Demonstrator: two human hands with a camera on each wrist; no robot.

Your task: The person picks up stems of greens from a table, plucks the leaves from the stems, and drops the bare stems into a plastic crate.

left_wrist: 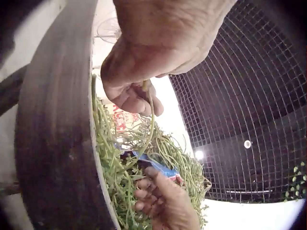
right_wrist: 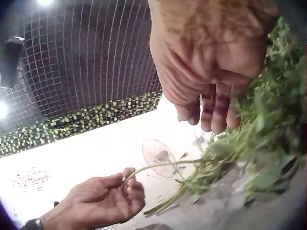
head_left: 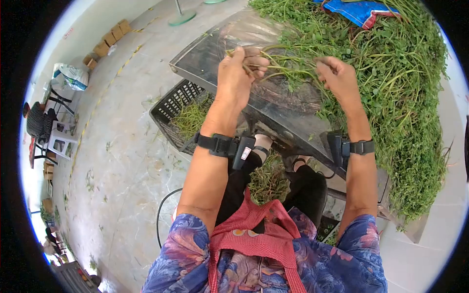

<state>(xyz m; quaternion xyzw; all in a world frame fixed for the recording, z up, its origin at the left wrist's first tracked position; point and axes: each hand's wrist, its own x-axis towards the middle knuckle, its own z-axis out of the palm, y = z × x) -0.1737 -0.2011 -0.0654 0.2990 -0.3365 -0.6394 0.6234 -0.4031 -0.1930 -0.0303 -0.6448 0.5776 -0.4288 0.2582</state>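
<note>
Over the table's left part, my left hand (head_left: 234,78) pinches the cut end of a green plant stem (left_wrist: 152,115) between thumb and fingers. The stem bows away from it toward leafy sprigs, as the right wrist view also shows. My right hand (head_left: 340,84) hovers at the leafy part of the stems (head_left: 293,71). Its fingers (right_wrist: 218,112) hang loosely bent beside the leaves, with nothing between them in the right wrist view. Alongside lies a large heap of leafy green stems (head_left: 395,107) covering the right of the dark table (head_left: 205,58).
A black plastic crate (head_left: 163,110) with cut stems stands on the floor left of the table. More greens (head_left: 268,183) lie between the person's feet. A blue bag (head_left: 359,12) rests on the heap. Cardboard boxes (head_left: 110,39) line the wall.
</note>
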